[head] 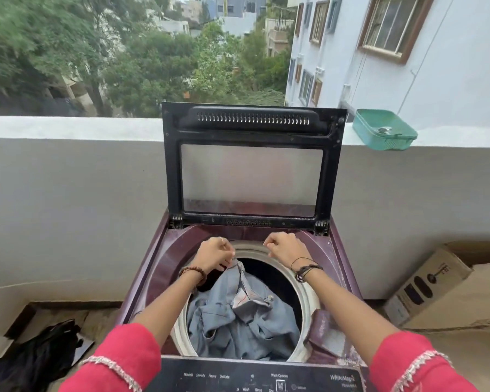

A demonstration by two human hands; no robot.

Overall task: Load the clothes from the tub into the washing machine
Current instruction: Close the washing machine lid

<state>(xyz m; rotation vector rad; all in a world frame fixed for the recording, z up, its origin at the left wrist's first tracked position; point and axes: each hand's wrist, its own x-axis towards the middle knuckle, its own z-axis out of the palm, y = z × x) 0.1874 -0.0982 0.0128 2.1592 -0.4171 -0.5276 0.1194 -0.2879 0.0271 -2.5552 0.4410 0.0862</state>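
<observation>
Over the washing machine (164, 267) drum, grey jeans (246, 321) are pinched at the waistband by the left hand (214, 254). Right hand (287, 248), at three o'clock, is curled, empty. Fabric trails toward six o'clock.

jeans (238, 321) in washing machine (164, 267) drum; basket (384, 130) on ledge (68, 127) behind.

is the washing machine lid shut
No, the lid stands upright and open behind the drum, where grey-blue clothes lie.
</observation>
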